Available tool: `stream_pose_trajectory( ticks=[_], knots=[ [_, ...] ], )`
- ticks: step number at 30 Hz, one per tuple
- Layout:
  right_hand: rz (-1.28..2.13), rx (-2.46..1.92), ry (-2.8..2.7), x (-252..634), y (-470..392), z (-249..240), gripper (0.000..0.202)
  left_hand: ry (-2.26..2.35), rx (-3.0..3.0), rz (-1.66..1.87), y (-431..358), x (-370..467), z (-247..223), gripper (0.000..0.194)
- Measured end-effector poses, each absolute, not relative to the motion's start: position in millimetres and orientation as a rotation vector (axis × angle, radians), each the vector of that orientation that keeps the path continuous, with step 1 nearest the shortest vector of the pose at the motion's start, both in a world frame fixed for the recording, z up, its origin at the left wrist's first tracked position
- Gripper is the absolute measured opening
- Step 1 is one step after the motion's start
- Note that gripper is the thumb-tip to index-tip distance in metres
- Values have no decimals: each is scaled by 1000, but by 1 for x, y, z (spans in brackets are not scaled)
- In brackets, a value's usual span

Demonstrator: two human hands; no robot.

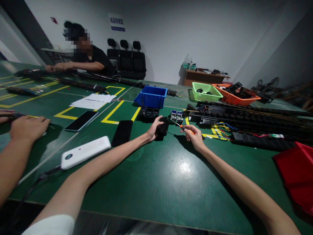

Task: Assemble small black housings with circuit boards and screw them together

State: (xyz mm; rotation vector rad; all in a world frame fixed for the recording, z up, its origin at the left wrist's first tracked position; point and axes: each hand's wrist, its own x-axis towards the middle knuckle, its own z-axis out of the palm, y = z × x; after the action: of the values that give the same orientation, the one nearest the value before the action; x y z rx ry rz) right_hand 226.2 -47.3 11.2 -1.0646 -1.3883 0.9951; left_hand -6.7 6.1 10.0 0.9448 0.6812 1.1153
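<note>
While a green table (156, 195) spreads beneath both sets of fingers, a blue bin (153, 98) stands beyond the left ones; left hand (153, 129), fingers part-curled, gripping a black case (163, 127); right hand (195, 137), fingers closed around an orange-handled screwdriver (182, 127), tip near the case, contact unclear. Advisable: case braced, shaft aligned, pressure light.

- An electronics workshop, by the look of it
- Green bench (146, 186) marked with yellow lines (112, 111)
- On the bench: circuit boards (176, 116), loose wires (221, 128), part-filled baskets (207, 97)
- Above the bench: screwdriver (181, 126)
- Across the bench: co-worker (99, 58)
</note>
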Motion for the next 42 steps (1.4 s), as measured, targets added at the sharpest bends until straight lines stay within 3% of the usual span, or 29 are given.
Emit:
stream_pose_trajectory(
  ticks=[6, 42],
  knots=[
    [918, -1089, -1304, 227, -47, 10, 32, 659, 967, 1080, 8, -8, 9, 50],
    [953, -1112, -1390, 226, -50, 14, 31, 599, 1010, 1115, 4, -6, 11, 61]
  ],
)
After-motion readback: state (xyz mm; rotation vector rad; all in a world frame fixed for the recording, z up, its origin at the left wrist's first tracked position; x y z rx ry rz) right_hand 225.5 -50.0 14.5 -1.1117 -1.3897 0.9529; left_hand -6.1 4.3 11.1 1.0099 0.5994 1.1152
